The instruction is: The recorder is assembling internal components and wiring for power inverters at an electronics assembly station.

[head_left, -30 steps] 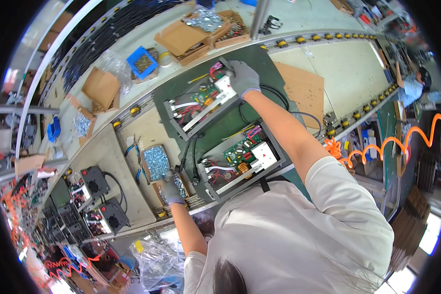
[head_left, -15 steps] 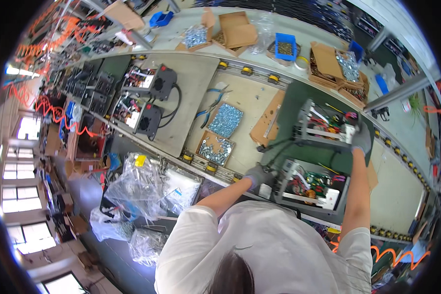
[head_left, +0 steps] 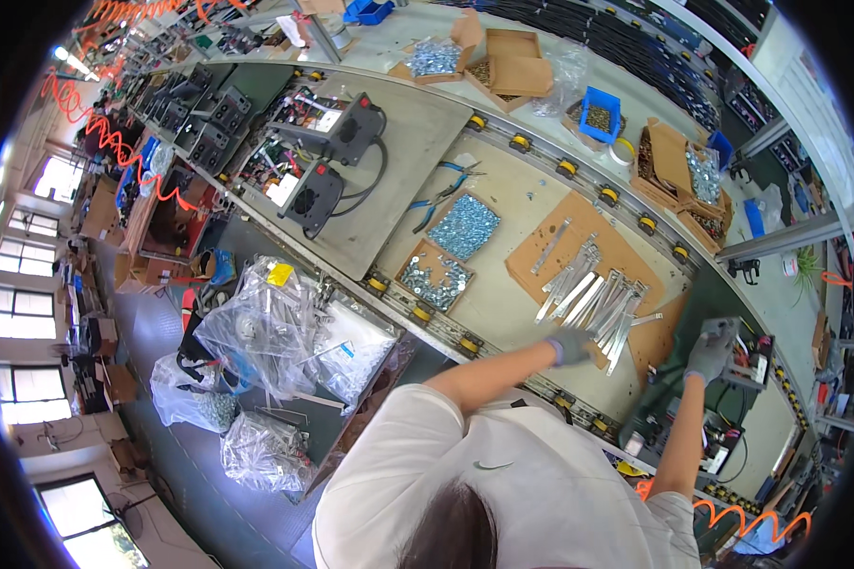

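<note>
Reaching to the right of the cardboard (head_left: 579, 216), the right hand (head_left: 708, 353), gloved in grey, has its fingers laid on the end of an open metal case (head_left: 748, 370); whether they clasp it I cannot tell. That case sits on a green board (head_left: 700, 299) just right of the cardboard, and a second case (head_left: 721, 446) lies on its near side. The left hand (head_left: 571, 347), also gloved and blurred, is at the cardboard's near edge, close to the lower ends of the loose metal strips (head_left: 588, 294) spread there; its finger opening, and any hold or touch, I cannot make out. Left of the cardboard lie bluish screws (head_left: 464, 227), silvery washers (head_left: 435, 275) and blue-handled pliers (head_left: 441, 194).
</note>
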A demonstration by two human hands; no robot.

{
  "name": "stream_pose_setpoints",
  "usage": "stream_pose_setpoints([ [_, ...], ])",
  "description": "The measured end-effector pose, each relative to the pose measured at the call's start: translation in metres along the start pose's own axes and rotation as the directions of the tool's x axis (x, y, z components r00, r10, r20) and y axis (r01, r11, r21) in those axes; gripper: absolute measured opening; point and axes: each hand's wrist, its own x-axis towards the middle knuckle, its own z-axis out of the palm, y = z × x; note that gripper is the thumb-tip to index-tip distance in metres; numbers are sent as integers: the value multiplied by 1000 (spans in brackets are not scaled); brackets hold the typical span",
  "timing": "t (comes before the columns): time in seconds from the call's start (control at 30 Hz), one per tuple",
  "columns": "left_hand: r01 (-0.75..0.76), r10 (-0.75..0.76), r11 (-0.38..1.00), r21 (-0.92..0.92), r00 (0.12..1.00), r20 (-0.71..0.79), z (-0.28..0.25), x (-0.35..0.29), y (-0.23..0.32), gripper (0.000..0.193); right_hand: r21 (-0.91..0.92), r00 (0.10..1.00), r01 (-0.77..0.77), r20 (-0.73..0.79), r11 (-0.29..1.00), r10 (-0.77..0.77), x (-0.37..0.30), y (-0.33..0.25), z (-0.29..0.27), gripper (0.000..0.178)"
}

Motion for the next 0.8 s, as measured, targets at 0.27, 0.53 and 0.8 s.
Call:
stream_pose_setpoints([
  [0.27, 818, -695, 487, -306, 151, -703, -187, -199, -234, 53, 395, 946, -138, 325, 908, 2, -134, -76, 39, 52],
  [0.53, 939, -783, 328, -106, 207, -587, -205, -305, -298, 89, 457, 833, 20, 484, 889, -267, -155, -160, 41, 41],
  [0.8, 894, -758, 443, -66, 334, -560, -205, -311, -292, 94, 545, 751, 191, 454, 816, -479, -167, -229, 28, 35],
])
